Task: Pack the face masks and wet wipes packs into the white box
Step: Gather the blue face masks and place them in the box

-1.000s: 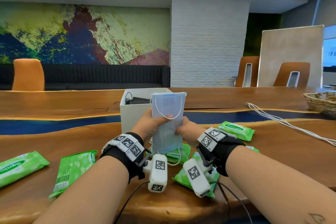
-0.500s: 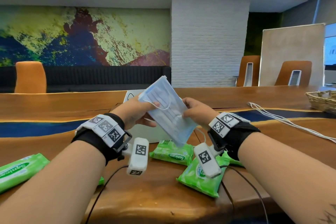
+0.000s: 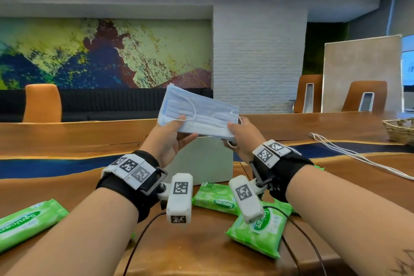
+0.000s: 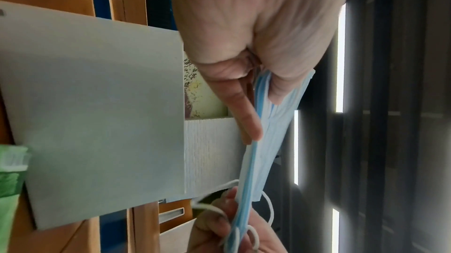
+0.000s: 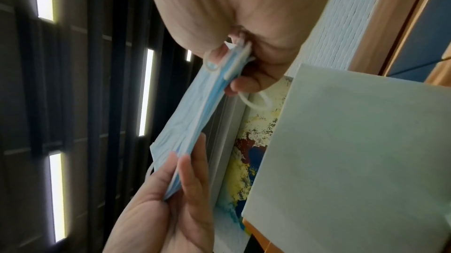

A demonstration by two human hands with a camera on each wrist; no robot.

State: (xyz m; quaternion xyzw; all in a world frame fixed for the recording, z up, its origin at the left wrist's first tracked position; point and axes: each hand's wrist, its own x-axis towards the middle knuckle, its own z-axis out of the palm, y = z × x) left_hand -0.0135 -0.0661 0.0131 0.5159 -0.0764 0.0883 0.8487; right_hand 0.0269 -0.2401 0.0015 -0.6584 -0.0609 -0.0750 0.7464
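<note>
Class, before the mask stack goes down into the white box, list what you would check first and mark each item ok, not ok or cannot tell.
1. Left hand grips one end of the mask stack: ok.
2. Right hand pinches the other end: ok.
3. Stack is above the white box: ok.
4. Stack is squared up, edges aligned: ok, judging by the wrist views.
5. Ear loops tucked in: not ok; one loop dangles below the right hand.
6. Room left inside the box: cannot tell; the stack and hands hide its opening.
7. Wet wipes packs still on the table: ok, they wait their turn.
</note>
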